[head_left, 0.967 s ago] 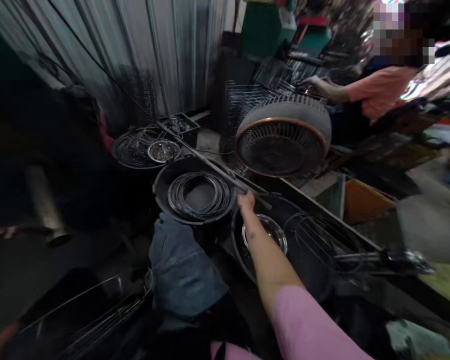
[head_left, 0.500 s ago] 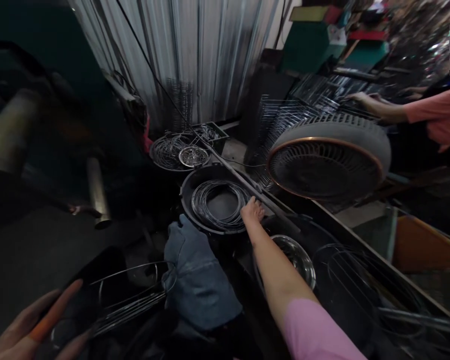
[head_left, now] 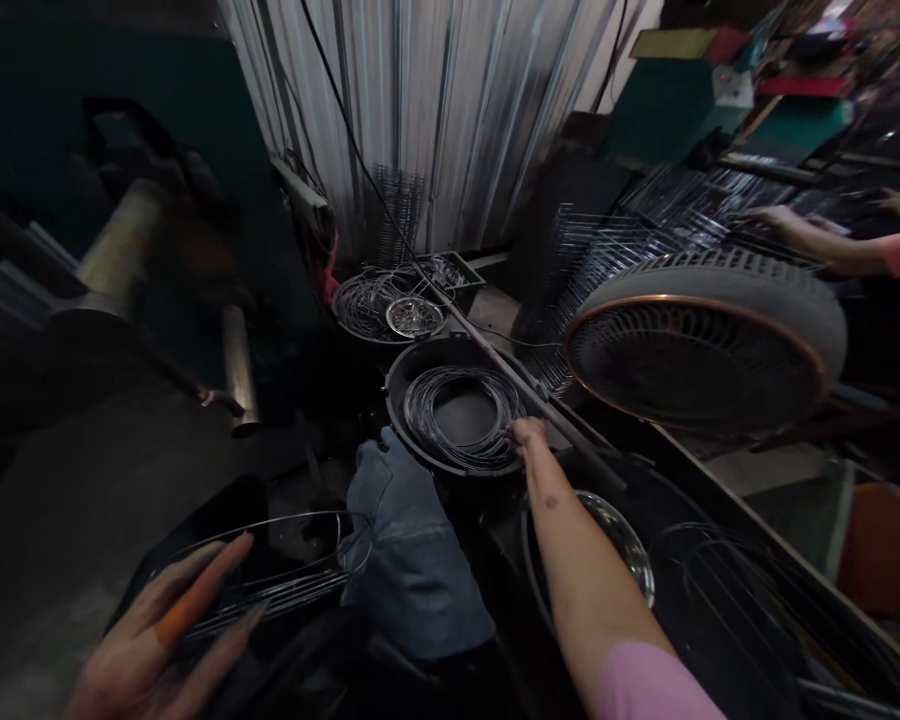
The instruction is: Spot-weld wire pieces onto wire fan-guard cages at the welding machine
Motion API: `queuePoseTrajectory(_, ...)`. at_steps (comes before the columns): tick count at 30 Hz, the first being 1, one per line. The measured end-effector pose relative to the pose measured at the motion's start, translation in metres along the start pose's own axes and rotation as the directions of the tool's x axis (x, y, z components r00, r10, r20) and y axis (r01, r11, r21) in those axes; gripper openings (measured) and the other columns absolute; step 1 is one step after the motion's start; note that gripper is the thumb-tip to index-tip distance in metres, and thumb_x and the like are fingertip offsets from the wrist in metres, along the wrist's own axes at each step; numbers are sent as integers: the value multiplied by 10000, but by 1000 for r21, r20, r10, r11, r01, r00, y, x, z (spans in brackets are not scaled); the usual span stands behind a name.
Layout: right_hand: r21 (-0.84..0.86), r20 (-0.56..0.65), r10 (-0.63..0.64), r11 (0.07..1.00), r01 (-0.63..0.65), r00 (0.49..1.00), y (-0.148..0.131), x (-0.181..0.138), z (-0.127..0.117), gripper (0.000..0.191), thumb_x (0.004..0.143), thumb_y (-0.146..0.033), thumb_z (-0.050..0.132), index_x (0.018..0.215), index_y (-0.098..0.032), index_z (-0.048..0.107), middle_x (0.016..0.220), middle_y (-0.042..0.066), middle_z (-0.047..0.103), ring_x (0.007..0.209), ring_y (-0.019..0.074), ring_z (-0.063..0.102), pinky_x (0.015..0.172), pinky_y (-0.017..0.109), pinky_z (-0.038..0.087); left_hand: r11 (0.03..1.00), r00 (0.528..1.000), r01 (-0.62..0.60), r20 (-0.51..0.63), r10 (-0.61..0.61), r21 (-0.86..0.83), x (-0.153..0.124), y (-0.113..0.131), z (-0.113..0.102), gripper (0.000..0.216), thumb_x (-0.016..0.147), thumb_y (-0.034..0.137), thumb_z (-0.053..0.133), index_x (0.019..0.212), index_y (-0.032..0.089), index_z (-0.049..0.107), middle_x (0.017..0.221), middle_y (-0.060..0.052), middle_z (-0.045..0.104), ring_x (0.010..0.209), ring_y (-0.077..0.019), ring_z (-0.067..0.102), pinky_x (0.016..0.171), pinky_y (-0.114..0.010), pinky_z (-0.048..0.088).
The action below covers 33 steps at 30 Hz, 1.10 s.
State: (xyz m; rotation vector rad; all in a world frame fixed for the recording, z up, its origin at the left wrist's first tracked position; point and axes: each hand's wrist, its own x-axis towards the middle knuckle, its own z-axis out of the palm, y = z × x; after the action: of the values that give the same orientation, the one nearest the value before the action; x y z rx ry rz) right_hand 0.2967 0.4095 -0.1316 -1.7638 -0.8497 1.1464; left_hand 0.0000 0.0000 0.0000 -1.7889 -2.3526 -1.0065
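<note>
My right hand (head_left: pixel 526 435) reaches out to a round black tub (head_left: pixel 396 385). Its fingers are curled onto the right edge of a stack of thin metal wire rings (head_left: pixel 427 425) lying in the tub; how many rings they grip is too small to tell. At the lower left, my left hand (head_left: pixel 161 625) is open, fingers apart, with an orange cover (head_left: pixel 202 590) around one finger. Just beyond it lie several bent metal wire pieces (head_left: pixel 285 595), partly hidden by the fingers. Their far ends reach a blue denim cloth (head_left: pixel 412 560).
Another tub (head_left: pixel 352 305) holds tangled wire and a small metal bowl (head_left: pixel 414 316). A shiny metal bowl (head_left: pixel 619 535) sits beneath my right forearm. A large fan (head_left: pixel 705 340) stands at right, before a co-worker's arm (head_left: pixel 832 245) and stacked wire racks (head_left: pixel 607 240). Machine rods (head_left: pixel 238 370) jut out at left.
My right hand has turned, its fingers now bent left onto the rings. My left hand has come farther into view, up and right over the wire pieces. The whole view has shifted.
</note>
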Motion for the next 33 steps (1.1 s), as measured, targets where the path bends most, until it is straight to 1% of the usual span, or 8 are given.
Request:
queuePoseTrajectory(5, 327, 43, 12, 945, -25, 999, -22, -20, 14, 169, 856, -315, 561, 800, -178, 480, 526, -95, 484, 361, 56, 461, 364, 160, 349, 956, 970, -244, 27, 242, 165, 14, 26, 1, 517, 794, 427, 622, 1287, 301, 532, 1088, -48, 637, 922, -212, 627, 753, -299, 528)
queuePoseTrajectory(9, 490, 101, -46, 872, -9, 994, -39, -37, -9, 225, 753, -303, 666, 750, -184, 476, 483, -110, 460, 321, 32, 363, 341, 149, 296, 929, 953, -197, -159, 256, 314, 16, 40, 2, 439, 803, 328, 632, 1235, 271, 575, 1064, -74, 647, 1005, -266, 584, 883, -406, 470)
queuePoseTrajectory(15, 592, 158, 40, 796, -128, 987, -39, -59, -80, 214, 820, -183, 527, 657, -184, 389, 440, -113, 392, 286, 28, 253, 359, 171, 315, 945, 980, -46, 168, 105, -323, 15, 78, 27, 431, 793, 276, 634, 1222, 299, 602, 1124, -39, 638, 999, -190, 608, 863, -279, 489)
queuePoseTrajectory(17, 611, 181, 88, 770, -182, 980, -34, -69, -94, 262, 847, -101, 426, 619, -181, 325, 412, -111, 336, 284, 27, 238, 380, 166, 313, 809, 900, 275, 434, -26, -520, 19, 97, 45, 450, 747, 268, 671, 1194, 282, 627, 1124, -43, 646, 1009, -195, 610, 872, -282, 480)
queuePoseTrajectory(20, 628, 230, 124, 739, -245, 965, -22, -89, -102, 314, 850, -19, 336, 592, -178, 259, 393, -108, 274, 288, 25, 220, 402, 157, 289, 329, 565, 798, 817, -116, -506, 30, 125, 80, 590, 609, 187, 750, 1183, 165, 615, 955, -69, 679, 850, -179, 639, 741, -260, 489)
queuePoseTrajectory(23, 630, 277, 135, 722, -286, 951, -10, -113, -104, 326, 844, -4, 339, 583, -180, 258, 394, -110, 251, 292, 25, 208, 413, 165, 278, -74, 360, 925, 923, -137, -372, 39, 145, 118, 469, 573, 187, 780, 1005, 104, 615, 709, -31, 637, 594, -118, 602, 606, -223, 444)
queuePoseTrajectory(29, 725, 320, 52, 630, -280, 946, 5, -149, -131, 165, 803, -78, 475, 675, -178, 449, 492, -95, 390, 334, 25, 294, 435, 186, 360, -446, 385, 762, 883, -269, -469, 48, 166, 157, 152, 760, 182, 650, 780, 127, 509, 652, -41, 605, 571, -132, 613, 596, -244, 465)
queuePoseTrajectory(33, 627, 384, 115, 696, -351, 916, 21, -155, -140, 89, 717, -98, 564, 753, -175, 538, 621, -39, 552, 480, 68, 496, 503, 230, 456, -441, 427, 675, 800, -421, -592, 55, 166, 147, 280, 773, 56, 545, 1031, 150, 491, 642, -13, 621, 486, -108, 571, 480, -197, 391)
